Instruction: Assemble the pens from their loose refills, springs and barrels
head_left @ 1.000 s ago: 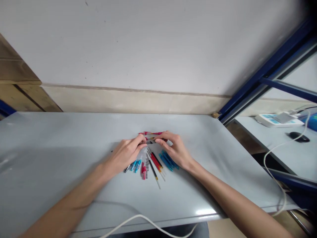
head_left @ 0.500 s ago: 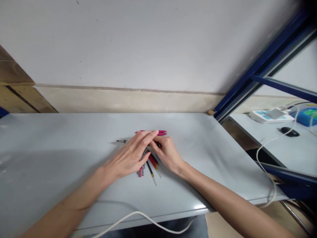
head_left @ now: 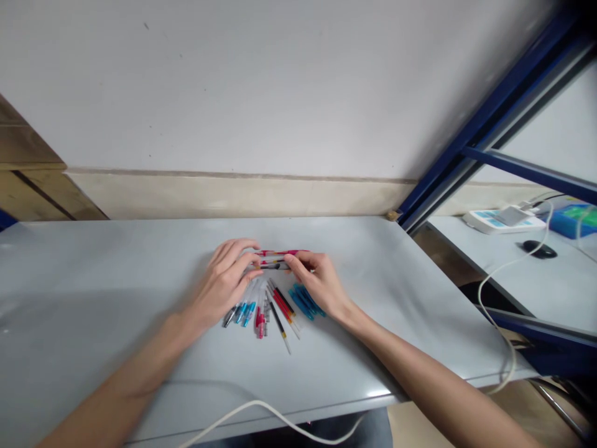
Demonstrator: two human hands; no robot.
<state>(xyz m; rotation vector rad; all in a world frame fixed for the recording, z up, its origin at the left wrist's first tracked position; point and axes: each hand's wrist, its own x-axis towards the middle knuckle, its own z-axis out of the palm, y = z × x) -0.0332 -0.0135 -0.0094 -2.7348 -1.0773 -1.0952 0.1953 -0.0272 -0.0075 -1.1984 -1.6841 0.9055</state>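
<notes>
My left hand [head_left: 221, 280] is curled, its thumb and fingertips at the left end of a slim dark pen part [head_left: 270, 266]. At the other end, the thumb and fingers of my right hand [head_left: 321, 281] are pinched on it; whether it is a refill or a barrel is unclear. Pink pen pieces [head_left: 275, 252] lie just behind, partly covered by my fingers. In front are clear pen barrels with blue clips [head_left: 245, 313], a pink-ended barrel [head_left: 260, 323], and several black and red refills [head_left: 282, 305]. Blue pen pieces [head_left: 305, 302] lie beside my right hand.
The grey table [head_left: 116, 348] meets a wall at the back. A white cable [head_left: 275, 407] loops over its front edge. To the right, beyond a blue metal frame [head_left: 438, 130], a second desk bears a black mouse [head_left: 540, 249] and a white device [head_left: 504, 219].
My hands have drawn apart, the left moving left. The slim pen part now shows between them, and the barrels and blue pieces in front are uncovered. The view has shifted slightly.
</notes>
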